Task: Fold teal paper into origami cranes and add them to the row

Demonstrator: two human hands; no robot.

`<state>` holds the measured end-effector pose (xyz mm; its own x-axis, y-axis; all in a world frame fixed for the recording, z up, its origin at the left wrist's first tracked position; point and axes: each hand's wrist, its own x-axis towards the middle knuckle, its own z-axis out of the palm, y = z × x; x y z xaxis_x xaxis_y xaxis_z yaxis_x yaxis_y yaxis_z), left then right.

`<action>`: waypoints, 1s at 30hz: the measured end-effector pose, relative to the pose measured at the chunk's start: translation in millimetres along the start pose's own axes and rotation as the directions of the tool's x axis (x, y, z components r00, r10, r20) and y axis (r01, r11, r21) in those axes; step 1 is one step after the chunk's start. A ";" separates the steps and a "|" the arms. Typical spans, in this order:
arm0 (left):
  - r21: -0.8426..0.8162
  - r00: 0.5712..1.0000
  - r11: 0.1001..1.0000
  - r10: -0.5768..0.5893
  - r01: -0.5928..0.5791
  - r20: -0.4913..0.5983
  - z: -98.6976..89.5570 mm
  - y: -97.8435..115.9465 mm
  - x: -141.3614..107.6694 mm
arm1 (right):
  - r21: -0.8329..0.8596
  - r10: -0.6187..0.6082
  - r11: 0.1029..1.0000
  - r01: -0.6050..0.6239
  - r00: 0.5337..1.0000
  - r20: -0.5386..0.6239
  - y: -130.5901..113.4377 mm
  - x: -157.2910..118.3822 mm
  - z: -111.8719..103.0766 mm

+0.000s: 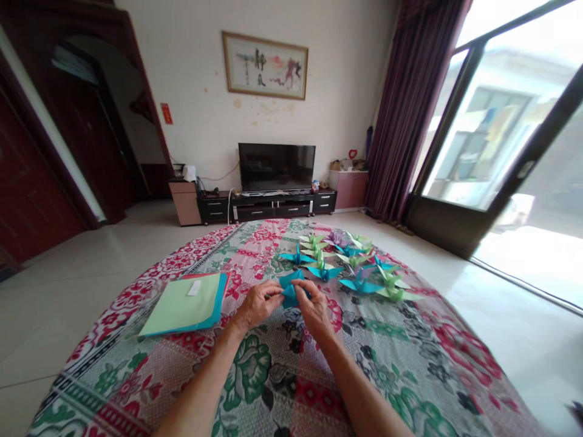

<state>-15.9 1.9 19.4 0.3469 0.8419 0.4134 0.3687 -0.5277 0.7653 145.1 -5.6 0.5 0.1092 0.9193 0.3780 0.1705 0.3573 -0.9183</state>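
Observation:
A partly folded piece of blue origami paper (290, 295) is held between my two hands above the patterned tablecloth. My left hand (260, 301) pinches its left edge with thumb and fingers. On the other side, my right hand (314, 304) grips the paper's right part, its fingers bent over the top. Beyond my right hand, several folded paper cranes (322, 267) in blue, green and purple stand grouped on the cloth. To the left of my left hand lies a stack of coloured paper sheets (184, 300), pale green on top, with blue and red below.
A small white slip (194, 287) rests on the stack. The round table wears a floral tablecloth (248, 367). Past it stand a low black cabinet (255, 212) and a television (277, 167). A purple curtain (403, 109) and a glass door (496, 139) are at the right.

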 end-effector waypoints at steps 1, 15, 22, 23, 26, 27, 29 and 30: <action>0.003 1.000 1.000 -0.016 0.016 -0.012 0.8 0.5 0.2 | 0.023 0.029 0.999 -0.030 0.999 0.013 -2.5 -0.9 -0.7; -0.282 0.964 0.932 -0.257 0.228 -0.072 2.8 -2.7 0.3 | 0.165 0.040 0.985 -0.039 0.999 0.000 6.4 -2.5 8.6; -0.385 0.969 0.896 -0.246 0.222 -0.013 3.6 -8.7 0.2 | 0.208 0.077 0.975 -0.075 0.997 0.001 -0.9 -2.5 5.0; -0.395 0.967 0.889 -0.256 0.231 -0.013 3.7 -8.3 0.3 | 0.205 0.079 0.976 -0.078 0.997 0.002 -1.8 -2.6 4.9; -0.398 0.962 0.885 -0.272 0.241 -0.021 3.3 -3.9 0.3 | 0.198 0.094 0.976 -0.093 0.996 0.007 -2.9 -2.5 4.8; -0.390 0.962 0.888 -0.272 0.242 -0.022 3.0 -1.9 0.3 | 0.197 0.094 0.976 -0.095 0.995 0.012 -2.5 -2.4 4.8; -0.366 0.963 0.899 -0.268 0.240 -0.027 2.3 1.6 0.4 | 0.189 0.080 0.979 -0.082 0.997 0.021 -0.4 -2.4 5.0; -0.353 0.963 0.904 -0.267 0.239 -0.031 2.1 2.7 0.6 | 0.177 0.063 0.982 -0.067 0.998 0.027 1.1 -2.4 5.2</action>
<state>-12.8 0.7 20.7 0.2091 0.9552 0.2093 0.1118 -0.2360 0.9653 139.9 -6.6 -2.0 0.0931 0.9442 0.3160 -0.0134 0.3185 -0.9478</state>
